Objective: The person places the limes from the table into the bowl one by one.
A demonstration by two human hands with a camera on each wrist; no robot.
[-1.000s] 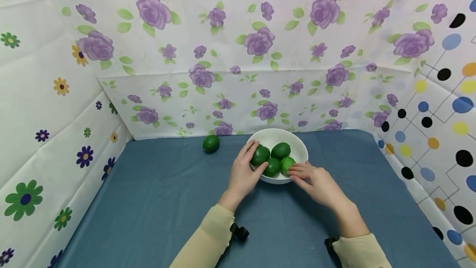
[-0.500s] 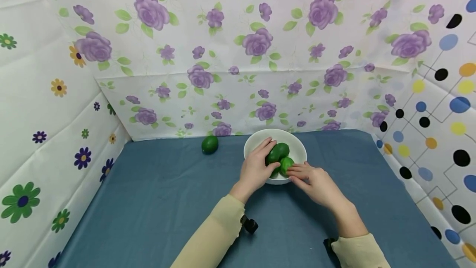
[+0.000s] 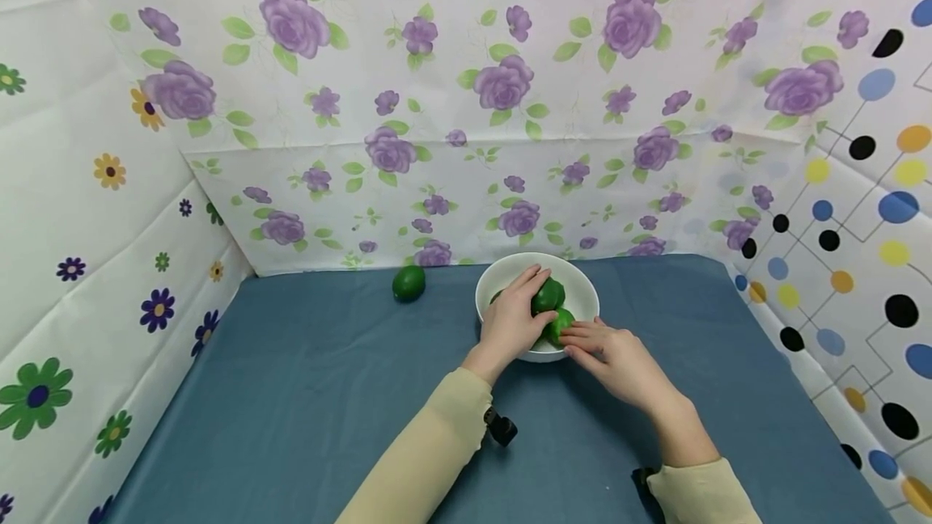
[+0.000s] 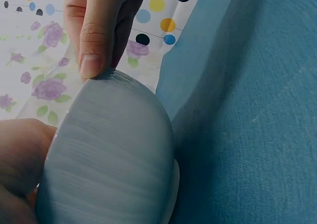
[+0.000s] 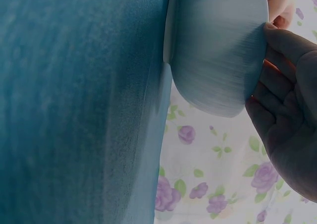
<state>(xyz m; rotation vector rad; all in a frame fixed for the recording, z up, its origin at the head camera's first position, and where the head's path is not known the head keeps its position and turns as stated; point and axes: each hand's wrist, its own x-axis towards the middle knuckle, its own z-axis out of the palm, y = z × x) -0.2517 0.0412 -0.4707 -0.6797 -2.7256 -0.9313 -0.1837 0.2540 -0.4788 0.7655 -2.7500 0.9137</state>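
Observation:
A white bowl (image 3: pixel 584 291) near the back of the table contains several green fruits, partly covered by the hands. My left hand (image 3: pixel 510 322) reaches over its left side, fingers and thumb around a dark green oval fruit (image 3: pixel 543 300); its palm hides much of that grip. A brighter green, lime-like fruit (image 3: pixel 559 327) lies beside it near the front right. My right hand (image 3: pixel 619 358) holds the front right rim, fingertips reaching over to the bright fruit. In the right wrist view, the thumb and fingertips of the right hand (image 5: pixel 292 105) meet the bowl's rim (image 5: pixel 265 45).
One more dark green fruit (image 3: pixel 409 284) lies on the blue tablecloth (image 3: pixel 328 395) left of the bowl, close to the flowered back wall (image 3: pixel 437 200). Patterned side walls (image 3: pixel 866 297) border the table. Each wrist carries a small black camera (image 3: pixel 501 427).
My left hand has moved right across the bowl with a dark green fruit, from the left rim toward the middle. The right hand stays at the rim. The view has shifted slightly.

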